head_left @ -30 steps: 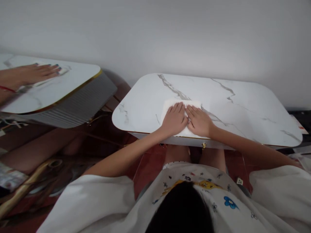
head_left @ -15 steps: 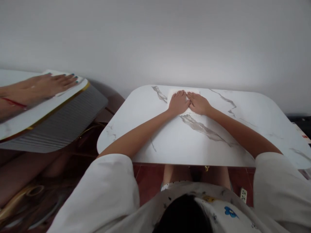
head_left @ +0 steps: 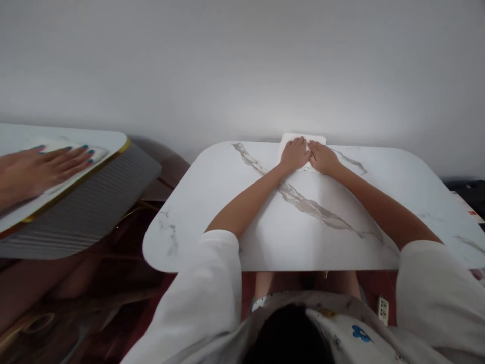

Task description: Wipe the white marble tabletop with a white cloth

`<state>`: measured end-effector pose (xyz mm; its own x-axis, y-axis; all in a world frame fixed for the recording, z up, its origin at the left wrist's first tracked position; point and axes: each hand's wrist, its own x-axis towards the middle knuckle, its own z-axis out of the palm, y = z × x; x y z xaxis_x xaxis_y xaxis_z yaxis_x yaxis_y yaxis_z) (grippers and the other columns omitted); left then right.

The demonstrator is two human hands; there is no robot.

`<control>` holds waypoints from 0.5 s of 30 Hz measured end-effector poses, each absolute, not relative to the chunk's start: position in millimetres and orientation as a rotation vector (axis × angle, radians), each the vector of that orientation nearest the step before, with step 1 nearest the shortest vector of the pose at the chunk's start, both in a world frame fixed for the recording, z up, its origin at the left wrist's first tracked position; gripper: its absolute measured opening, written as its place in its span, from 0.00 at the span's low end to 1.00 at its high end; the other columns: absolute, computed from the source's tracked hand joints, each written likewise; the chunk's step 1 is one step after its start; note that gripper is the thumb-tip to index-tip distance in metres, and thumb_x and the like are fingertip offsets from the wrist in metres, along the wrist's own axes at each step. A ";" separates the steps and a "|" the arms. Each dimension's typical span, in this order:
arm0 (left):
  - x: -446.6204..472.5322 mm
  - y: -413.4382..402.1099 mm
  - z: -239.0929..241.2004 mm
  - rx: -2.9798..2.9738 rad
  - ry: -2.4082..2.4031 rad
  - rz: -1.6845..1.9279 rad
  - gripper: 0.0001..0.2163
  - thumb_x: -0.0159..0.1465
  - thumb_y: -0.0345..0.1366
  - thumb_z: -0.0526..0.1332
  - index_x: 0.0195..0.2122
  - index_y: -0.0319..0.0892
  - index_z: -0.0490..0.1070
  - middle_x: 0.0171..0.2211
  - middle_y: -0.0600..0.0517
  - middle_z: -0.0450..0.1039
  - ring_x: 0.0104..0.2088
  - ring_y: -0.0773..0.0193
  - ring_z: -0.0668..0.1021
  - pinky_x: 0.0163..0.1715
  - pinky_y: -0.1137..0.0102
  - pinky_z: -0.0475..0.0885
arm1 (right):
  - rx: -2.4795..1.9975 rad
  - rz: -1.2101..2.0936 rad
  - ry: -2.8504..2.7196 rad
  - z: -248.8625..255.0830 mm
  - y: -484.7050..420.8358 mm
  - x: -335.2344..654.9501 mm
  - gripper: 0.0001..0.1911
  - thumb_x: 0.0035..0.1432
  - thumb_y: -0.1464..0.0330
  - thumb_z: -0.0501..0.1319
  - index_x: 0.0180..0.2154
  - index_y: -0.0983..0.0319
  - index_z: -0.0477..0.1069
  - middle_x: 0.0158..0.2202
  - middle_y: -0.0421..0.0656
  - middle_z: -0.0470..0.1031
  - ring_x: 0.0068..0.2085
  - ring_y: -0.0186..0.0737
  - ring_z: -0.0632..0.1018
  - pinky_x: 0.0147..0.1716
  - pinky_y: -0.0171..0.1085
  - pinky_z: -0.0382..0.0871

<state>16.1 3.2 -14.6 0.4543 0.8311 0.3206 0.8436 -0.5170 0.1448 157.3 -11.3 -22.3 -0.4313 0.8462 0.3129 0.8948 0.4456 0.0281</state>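
Observation:
A white folded cloth [head_left: 303, 138] lies at the far edge of the white marble table [head_left: 227, 202], close to the wall. My left hand [head_left: 296, 153] and my right hand [head_left: 322, 156] press flat on the cloth side by side, fingers stretched out and touching. Both arms reach far across the tabletop. Most of the cloth is hidden under my hands.
A second marble table with a gold rim [head_left: 76, 162] stands to the left. Another person's hand [head_left: 41, 164] with blue nails lies flat on a white cloth there. A plain wall rises right behind the tables. Red floor and a white socket [head_left: 383, 309] show below.
Both my hands have slid the cloth from the near edge of the table across to the far edge by the wall. The other person's hand has shifted on the left table.

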 end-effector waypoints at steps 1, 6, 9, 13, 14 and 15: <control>18.0 -3.6 -15.1 -2.664 -1.506 -0.550 0.23 0.65 0.36 0.47 0.59 0.30 0.57 0.61 0.39 0.57 0.61 0.54 0.59 0.60 0.62 0.52 | -1.520 -0.285 -2.431 -22.0 -21.7 159.1 0.28 0.59 0.69 0.44 0.59 0.77 0.56 0.61 0.57 0.58 0.61 0.53 0.61 0.58 0.50 0.54; 6.0 -62.2 -15.0 -2.711 -1.455 -0.470 0.24 0.66 0.36 0.46 0.60 0.28 0.55 0.62 0.39 0.55 0.62 0.53 0.58 0.60 0.60 0.51 | -1.502 -0.300 -2.446 -20.0 -87.8 150.3 0.28 0.59 0.70 0.46 0.59 0.79 0.56 0.60 0.59 0.60 0.60 0.52 0.61 0.59 0.46 0.54; -12.4 -109.1 -14.7 -2.725 -1.467 -0.418 0.25 0.66 0.37 0.46 0.61 0.28 0.53 0.63 0.39 0.53 0.62 0.53 0.57 0.61 0.59 0.51 | -1.466 -0.269 -2.464 -21.2 -132.4 135.5 0.29 0.58 0.69 0.48 0.59 0.78 0.56 0.60 0.60 0.59 0.60 0.53 0.61 0.59 0.47 0.54; -30.7 -173.9 -12.3 -2.742 -1.584 -0.354 0.26 0.65 0.38 0.46 0.63 0.30 0.51 0.64 0.41 0.50 0.64 0.53 0.54 0.62 0.59 0.49 | -1.372 -0.198 -2.480 -23.3 -191.7 122.1 0.29 0.57 0.69 0.48 0.59 0.77 0.56 0.61 0.60 0.59 0.61 0.54 0.61 0.59 0.50 0.55; -32.0 -189.2 -10.9 -2.747 -1.622 -0.350 0.26 0.65 0.38 0.46 0.63 0.30 0.50 0.64 0.41 0.50 0.64 0.53 0.54 0.62 0.59 0.49 | -1.343 -0.182 -2.490 -23.4 -205.6 122.4 0.30 0.57 0.69 0.49 0.59 0.77 0.56 0.61 0.60 0.59 0.61 0.53 0.60 0.59 0.50 0.55; -31.5 -203.5 -9.3 -2.755 -1.658 -0.349 0.27 0.65 0.38 0.47 0.63 0.30 0.50 0.65 0.42 0.49 0.64 0.54 0.53 0.62 0.59 0.49 | -1.314 -0.167 -2.505 -23.1 -218.6 124.6 0.30 0.57 0.70 0.49 0.59 0.77 0.55 0.61 0.59 0.58 0.62 0.53 0.60 0.59 0.51 0.55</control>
<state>-31.5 -203.5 -9.3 0.4525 0.8813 0.1362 0.8614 -0.4715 0.1891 124.6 -218.6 -23.1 -0.5332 0.7825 0.3215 0.8183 0.5735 -0.0385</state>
